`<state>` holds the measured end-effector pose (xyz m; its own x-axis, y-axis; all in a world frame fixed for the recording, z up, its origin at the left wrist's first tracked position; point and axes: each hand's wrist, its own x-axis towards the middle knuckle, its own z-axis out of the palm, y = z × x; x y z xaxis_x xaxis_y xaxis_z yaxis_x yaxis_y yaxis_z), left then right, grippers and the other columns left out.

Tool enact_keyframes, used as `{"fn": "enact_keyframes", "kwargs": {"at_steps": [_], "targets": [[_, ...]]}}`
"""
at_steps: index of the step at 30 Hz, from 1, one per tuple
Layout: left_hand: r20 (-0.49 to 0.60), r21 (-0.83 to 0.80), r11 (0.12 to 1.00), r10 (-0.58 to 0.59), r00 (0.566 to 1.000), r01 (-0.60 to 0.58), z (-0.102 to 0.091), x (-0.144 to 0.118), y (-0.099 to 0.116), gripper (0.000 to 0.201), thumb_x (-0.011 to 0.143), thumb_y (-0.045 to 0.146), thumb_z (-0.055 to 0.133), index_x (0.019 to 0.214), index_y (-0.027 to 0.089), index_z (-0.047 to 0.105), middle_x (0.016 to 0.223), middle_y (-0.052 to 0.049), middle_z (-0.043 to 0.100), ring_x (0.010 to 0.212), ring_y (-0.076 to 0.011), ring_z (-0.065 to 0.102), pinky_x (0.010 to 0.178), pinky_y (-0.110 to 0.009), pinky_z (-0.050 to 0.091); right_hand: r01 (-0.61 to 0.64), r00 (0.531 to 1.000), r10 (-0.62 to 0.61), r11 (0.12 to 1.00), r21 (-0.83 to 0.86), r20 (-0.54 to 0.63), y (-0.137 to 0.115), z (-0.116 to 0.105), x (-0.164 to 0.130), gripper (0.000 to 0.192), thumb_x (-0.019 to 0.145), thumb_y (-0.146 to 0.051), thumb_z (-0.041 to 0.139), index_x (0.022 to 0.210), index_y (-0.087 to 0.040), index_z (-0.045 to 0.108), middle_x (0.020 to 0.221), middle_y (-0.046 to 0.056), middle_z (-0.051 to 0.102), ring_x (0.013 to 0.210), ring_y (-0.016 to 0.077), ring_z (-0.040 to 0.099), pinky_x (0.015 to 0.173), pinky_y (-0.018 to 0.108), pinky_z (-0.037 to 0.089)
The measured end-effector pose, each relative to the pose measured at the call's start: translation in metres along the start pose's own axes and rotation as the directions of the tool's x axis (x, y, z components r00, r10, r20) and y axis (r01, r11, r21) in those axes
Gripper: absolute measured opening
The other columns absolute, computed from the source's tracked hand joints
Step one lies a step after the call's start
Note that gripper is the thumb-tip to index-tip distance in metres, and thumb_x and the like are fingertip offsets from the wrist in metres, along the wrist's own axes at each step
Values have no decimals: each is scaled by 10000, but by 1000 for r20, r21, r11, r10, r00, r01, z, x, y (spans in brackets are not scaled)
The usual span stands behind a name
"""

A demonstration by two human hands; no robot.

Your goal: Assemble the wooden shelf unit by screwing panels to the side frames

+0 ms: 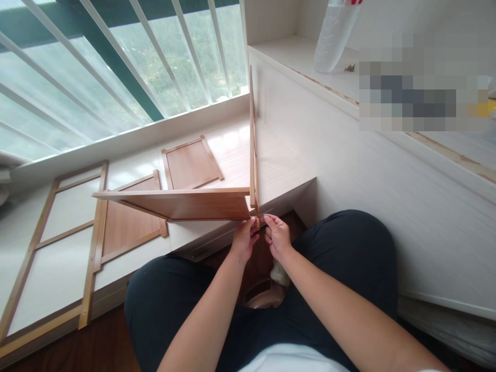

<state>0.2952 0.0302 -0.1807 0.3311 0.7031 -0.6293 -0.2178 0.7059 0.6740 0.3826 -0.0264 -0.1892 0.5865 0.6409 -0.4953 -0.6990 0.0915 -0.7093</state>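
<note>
A brown wooden panel (pixel 194 204) stands on its edge on the white ledge. Its right end meets an upright narrow wooden frame (pixel 252 150), seen almost edge-on, at a corner just above my hands. My left hand (pixel 244 240) is closed at this corner, its fingers gripping the low end of the upright frame. Close beside it on the right, my right hand (pixel 276 235) is pinched, thumb and fingertips together near the same frame end. Whatever lies between those fingertips is too small to make out.
On the ledge (pixel 228 150) lie a flat wooden panel (pixel 189 163), another panel (pixel 135 222) and an open wooden frame (pixel 41 245). A barred window (pixel 186 57) is behind. At right, a plastic bottle (pixel 335 36) stands on a white cabinet top (pixel 298 54).
</note>
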Motion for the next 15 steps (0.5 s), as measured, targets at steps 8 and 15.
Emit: {"fn": "enact_keyframes", "kwargs": {"at_steps": [8, 15], "targets": [[9, -12, 1000, -4, 1000, 4, -3, 3, -4, 412, 556, 411, 927, 799, 185, 684, 810, -29, 728, 697, -130, 617, 610, -257, 427, -2, 1000, 2, 1000, 20, 11, -1, -1, -1, 420, 598, -420, 878, 863, -160, 681, 749, 8, 733, 352, -9, 266, 314, 169, 157], [6, 6, 1000, -5, 1000, 5, -1, 3, -2, 423, 554, 425, 922, 823, 183, 703, 827, -31, 729, 703, -126, 609, 598, -251, 421, -7, 1000, 6, 1000, 31, 19, 3, -3, -1, 401, 610, -409, 862, 869, -164, 678, 761, 15, 740, 353, -5, 260, 316, 174, 157]]}}
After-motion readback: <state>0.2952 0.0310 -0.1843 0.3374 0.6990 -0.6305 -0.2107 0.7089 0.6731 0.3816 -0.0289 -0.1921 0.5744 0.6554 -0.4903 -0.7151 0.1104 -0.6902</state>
